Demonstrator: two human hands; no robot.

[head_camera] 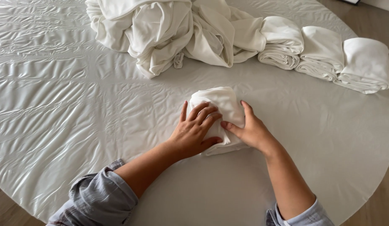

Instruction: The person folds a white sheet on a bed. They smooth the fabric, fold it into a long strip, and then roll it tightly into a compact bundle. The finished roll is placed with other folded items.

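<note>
both hands press flat, fingers spread, on the small folded white cloth bundle [219, 115] mid-table [77, 104], left hand [193, 133] on top, right hand [249, 130] cupping its right edge.

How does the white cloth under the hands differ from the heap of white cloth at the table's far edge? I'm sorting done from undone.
The folded cloth is a small, compact bundle; the heap is large, loose and crumpled. The left hand and right hand press on the folded cloth; nothing touches the heap. The folded cloth lies alone mid-table; the heap sits beside three rolled cloths. Both are white fabric.
</note>
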